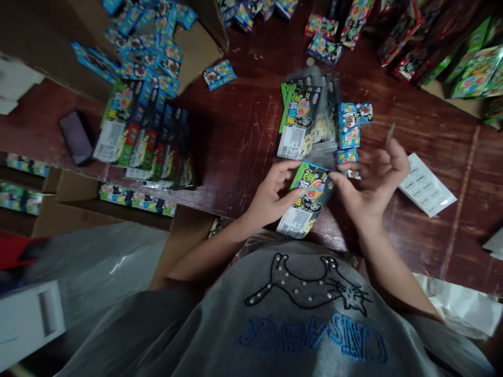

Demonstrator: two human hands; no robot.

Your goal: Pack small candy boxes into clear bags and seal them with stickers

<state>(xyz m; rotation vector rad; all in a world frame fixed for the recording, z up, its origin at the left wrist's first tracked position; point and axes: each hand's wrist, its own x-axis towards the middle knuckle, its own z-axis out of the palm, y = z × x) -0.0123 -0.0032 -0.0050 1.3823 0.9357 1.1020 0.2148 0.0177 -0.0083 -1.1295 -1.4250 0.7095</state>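
Note:
My left hand (275, 193) and my right hand (373, 183) both grip a green and black printed packet (308, 201) at the near edge of the dark wooden table (243, 131). The left fingers pinch its left side, while the right thumb and fingers close on its right side. A small blue box (347, 158) lies just past my right fingers. Beyond the packet lies a stack of similar packets in clear sleeves (304, 123), with another blue box (349, 123) beside it.
A fanned row of packets (145, 139) lies at the left beside a dark phone (75, 137). Several blue boxes (149, 42) fill a cardboard carton at the far left. A white sticker sheet (426, 184) lies at the right. Colourful boxes (463, 57) crowd the far right.

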